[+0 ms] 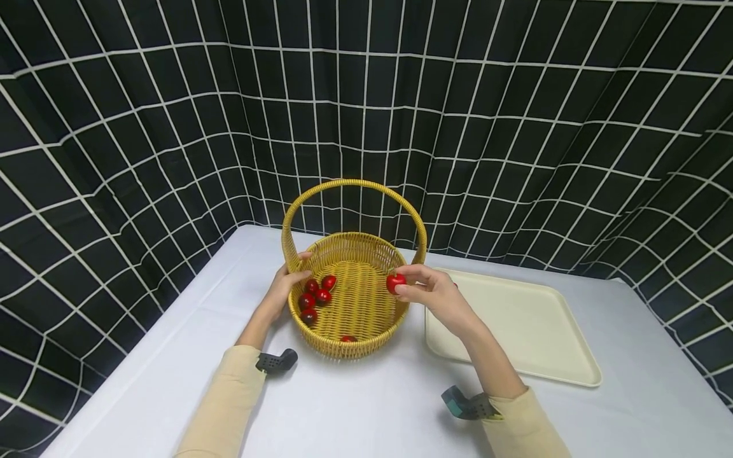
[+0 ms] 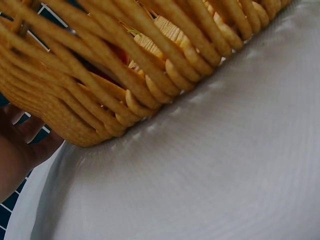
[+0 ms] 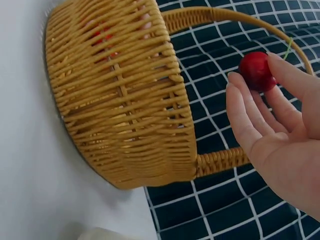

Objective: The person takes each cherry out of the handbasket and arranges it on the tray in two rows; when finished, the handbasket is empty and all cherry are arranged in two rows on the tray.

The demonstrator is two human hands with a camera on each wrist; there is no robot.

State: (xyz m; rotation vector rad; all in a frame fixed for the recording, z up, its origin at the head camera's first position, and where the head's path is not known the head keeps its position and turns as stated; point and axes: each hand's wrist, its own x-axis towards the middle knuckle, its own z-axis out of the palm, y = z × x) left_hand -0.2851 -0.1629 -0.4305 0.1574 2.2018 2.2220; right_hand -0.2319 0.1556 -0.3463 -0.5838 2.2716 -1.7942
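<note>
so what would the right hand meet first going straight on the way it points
Probably the far-left inner wall of the woven basket, across its opening; depth is unclear, so the right hand and its cherry might pass above it.

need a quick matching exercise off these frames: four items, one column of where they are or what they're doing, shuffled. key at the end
Items
1. Left hand
2. Tray
3. Right hand
4. Handle

Places and states
A. Arched over the basket
B. Pinching a red cherry
C. At the basket's left rim
D. Cream, lying flat on the white cloth

Pairs: 1-C, 2-D, 3-B, 4-A
</note>
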